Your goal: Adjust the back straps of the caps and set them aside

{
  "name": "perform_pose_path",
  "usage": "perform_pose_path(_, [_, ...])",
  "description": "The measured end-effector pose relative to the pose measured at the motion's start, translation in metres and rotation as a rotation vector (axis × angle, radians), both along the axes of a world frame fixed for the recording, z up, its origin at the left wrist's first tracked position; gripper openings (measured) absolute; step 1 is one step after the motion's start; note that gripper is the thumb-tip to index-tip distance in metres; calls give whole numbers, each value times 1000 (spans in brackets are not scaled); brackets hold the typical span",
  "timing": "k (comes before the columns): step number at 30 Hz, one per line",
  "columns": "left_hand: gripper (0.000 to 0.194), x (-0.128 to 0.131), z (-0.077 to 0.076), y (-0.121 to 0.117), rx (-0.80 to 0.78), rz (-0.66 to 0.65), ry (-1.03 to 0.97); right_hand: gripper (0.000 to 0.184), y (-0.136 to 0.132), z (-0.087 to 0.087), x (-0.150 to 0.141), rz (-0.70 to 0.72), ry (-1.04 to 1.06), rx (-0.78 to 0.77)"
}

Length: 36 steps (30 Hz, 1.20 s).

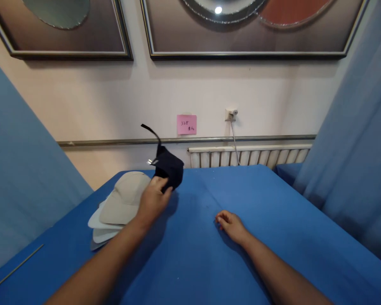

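My left hand (155, 199) grips a dark navy cap (172, 166) and holds it above the blue table. A loose black strap with a metal buckle sticks up from the cap. Just left of that hand lies a stack of caps, with a beige cap (127, 197) on top and pale blue-grey brims showing under it. My forearm partly covers the stack. Over the middle right of the table, my right hand (231, 225) has its fingers curled in, with nothing visible in them.
A blue cloth covers the table (190, 262). A thin rod (15, 269) lies at its left edge. Behind are a white radiator (250, 156), a plugged-in socket (231, 115) with a cord, and a pink note (186, 124). Blue curtains (352, 148) hang on both sides.
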<state>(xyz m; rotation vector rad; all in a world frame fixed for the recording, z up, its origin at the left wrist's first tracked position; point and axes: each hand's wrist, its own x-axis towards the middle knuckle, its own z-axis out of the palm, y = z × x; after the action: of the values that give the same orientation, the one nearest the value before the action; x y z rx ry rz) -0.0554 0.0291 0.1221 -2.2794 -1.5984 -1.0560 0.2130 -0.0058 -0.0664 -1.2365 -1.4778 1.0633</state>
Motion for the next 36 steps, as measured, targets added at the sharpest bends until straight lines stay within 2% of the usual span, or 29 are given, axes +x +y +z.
perform_pose_path(5, [39,52,-70,-27,80,-205,383,55,-11,21,-10,-59,363,6])
perform_pose_path(9, [37,78,-115,-32,118,-370,528,87,-9,24,-17,-183,464,-25])
perform_pose_path(11, [36,87,-128,-36,79,-420,558,83,-5,19,-17,-252,411,-40])
perform_pose_path(13, [36,91,-134,-42,0,-470,555,65,1,13,-15,-365,317,-5])
perform_pose_path(16, [38,86,-131,-47,-108,-549,395,46,7,6,-10,-519,201,108])
perform_pose_path(18, [49,79,-121,-42,-131,-501,182,47,9,6,-7,-534,170,183])
perform_pose_path(21, [54,70,-95,-15,-188,-203,-91,53,10,10,-6,-493,136,262])
perform_pose_path(23, [59,72,-77,13,-267,-44,-104,57,12,16,-6,-460,90,280])
perform_pose_path(24, [61,74,-70,27,-309,-12,-83,59,13,20,-6,-435,58,290])
perform_pose_path(27, [61,86,-56,66,-431,-9,-60,67,18,37,-6,-305,-100,374])
perform_pose_path(30, [32,93,-45,92,-423,-22,-75,72,28,62,-3,-185,-339,531])
perform_pose_path(32, [15,91,-38,100,-364,-25,-116,74,37,81,2,-147,-520,641])
perform_pose_path(33, [13,88,-36,101,-323,-27,-147,74,42,90,6,-133,-611,687])
perform_pose_path(36, [25,75,-39,94,-187,-58,-245,65,58,109,18,-143,-796,763])
